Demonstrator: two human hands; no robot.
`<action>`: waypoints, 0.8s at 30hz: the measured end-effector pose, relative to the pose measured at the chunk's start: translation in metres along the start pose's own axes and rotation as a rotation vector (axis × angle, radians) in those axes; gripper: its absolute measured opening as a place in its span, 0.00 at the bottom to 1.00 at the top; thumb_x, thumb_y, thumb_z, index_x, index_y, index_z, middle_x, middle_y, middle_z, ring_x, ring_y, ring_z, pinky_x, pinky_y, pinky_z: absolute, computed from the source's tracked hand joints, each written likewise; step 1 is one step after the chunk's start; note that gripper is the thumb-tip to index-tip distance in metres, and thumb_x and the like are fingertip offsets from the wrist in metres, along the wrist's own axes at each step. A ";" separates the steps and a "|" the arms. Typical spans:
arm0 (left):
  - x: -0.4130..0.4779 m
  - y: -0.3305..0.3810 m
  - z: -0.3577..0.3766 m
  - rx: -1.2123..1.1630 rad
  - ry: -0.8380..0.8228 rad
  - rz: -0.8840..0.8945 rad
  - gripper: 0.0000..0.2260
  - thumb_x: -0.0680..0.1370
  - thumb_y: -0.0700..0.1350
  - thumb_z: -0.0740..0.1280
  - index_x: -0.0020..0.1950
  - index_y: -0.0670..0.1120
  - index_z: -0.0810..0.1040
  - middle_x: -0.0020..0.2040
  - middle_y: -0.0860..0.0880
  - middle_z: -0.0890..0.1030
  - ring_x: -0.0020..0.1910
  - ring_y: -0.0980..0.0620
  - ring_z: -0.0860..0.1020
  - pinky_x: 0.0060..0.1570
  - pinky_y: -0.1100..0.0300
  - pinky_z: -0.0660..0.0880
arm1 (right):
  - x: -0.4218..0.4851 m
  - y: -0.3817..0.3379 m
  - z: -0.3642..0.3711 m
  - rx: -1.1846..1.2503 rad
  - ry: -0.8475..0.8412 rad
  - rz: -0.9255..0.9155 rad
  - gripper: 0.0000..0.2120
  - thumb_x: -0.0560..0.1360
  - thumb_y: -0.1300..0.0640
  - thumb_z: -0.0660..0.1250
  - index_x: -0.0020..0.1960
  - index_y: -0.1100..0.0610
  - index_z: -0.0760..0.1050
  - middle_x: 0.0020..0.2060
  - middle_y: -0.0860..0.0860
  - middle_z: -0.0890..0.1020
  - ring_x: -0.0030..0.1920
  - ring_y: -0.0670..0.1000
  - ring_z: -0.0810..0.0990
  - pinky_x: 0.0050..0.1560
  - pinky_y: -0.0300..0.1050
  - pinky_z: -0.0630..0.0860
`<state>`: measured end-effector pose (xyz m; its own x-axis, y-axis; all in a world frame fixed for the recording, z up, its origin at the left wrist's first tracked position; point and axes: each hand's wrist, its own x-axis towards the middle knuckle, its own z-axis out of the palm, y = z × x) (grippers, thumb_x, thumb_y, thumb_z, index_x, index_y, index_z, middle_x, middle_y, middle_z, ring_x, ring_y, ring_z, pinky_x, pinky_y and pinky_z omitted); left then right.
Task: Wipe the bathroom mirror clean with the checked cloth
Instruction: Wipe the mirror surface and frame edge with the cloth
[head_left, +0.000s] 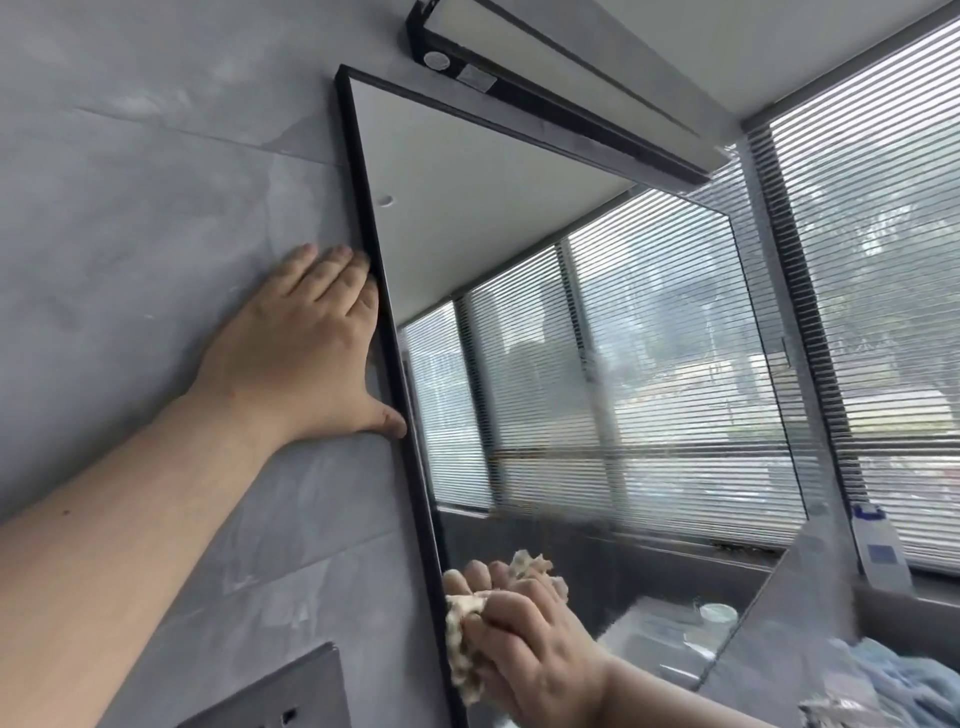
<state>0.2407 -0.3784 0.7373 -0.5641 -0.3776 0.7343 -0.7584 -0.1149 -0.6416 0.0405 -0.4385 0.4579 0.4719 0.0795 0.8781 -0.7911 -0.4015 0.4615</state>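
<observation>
Left hand (301, 343) lies flat and spread on the wall (130, 208), fingertips touching the mirror (519, 249) frame, apparently bracing. Right hand (540, 649) grips the bunched cloth (462, 649) and presses it to the glass at the lower left corner.

Step in hand: wiping, judged early, since hazy streaks cross the middle and right of the glass. Next move calls for strokes upward and rightward under even pressure.

Cloth's check is hard to make out. Mirror's lower edge is cut off. Items reflected low down are too blurred to name.

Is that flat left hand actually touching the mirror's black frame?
Touching. The head view shows the left hand flat on the grey tiled wall, its thumb tip and forefinger against the black mirror frame, no gap.
</observation>
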 end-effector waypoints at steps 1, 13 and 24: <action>0.000 0.000 0.000 0.002 0.004 -0.001 0.65 0.56 0.84 0.47 0.77 0.37 0.62 0.79 0.40 0.62 0.79 0.44 0.57 0.79 0.47 0.48 | -0.001 0.000 -0.001 0.022 0.018 -0.009 0.15 0.84 0.52 0.50 0.64 0.50 0.70 0.59 0.50 0.78 0.56 0.51 0.77 0.57 0.47 0.74; -0.008 0.006 0.006 -0.058 0.026 -0.028 0.55 0.62 0.79 0.63 0.72 0.35 0.70 0.74 0.37 0.69 0.76 0.41 0.65 0.77 0.45 0.54 | 0.037 0.146 0.018 0.252 0.516 1.462 0.08 0.77 0.56 0.64 0.51 0.59 0.76 0.48 0.55 0.75 0.51 0.58 0.76 0.56 0.54 0.74; -0.017 0.012 0.003 -0.102 -0.023 -0.023 0.50 0.65 0.74 0.55 0.68 0.33 0.73 0.72 0.36 0.72 0.73 0.40 0.69 0.75 0.43 0.58 | 0.074 0.060 0.006 0.416 0.396 0.994 0.06 0.78 0.60 0.64 0.52 0.60 0.77 0.50 0.50 0.71 0.48 0.52 0.73 0.51 0.51 0.74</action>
<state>0.2423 -0.3763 0.7165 -0.5399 -0.3966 0.7424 -0.8006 -0.0302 -0.5984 0.0303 -0.4621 0.5493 -0.5035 -0.1897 0.8429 -0.5202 -0.7124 -0.4711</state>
